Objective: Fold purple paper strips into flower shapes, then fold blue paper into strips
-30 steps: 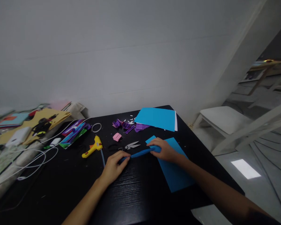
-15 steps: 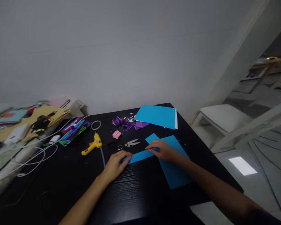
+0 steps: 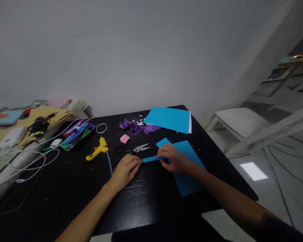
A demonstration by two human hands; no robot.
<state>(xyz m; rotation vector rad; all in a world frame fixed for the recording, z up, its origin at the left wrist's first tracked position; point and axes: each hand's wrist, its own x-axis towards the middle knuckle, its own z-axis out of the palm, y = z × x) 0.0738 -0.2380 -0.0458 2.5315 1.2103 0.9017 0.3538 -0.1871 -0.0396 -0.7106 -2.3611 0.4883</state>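
The left hand [image 3: 126, 169] and the right hand [image 3: 173, 158] pinched a thin blue paper strip [image 3: 149, 159] above the black table [image 3: 138, 205].

The black table [image 3: 73, 191] is being viewed from head height near its edge — forward and down — the wall [image 3: 116, 67] being faced beyond.
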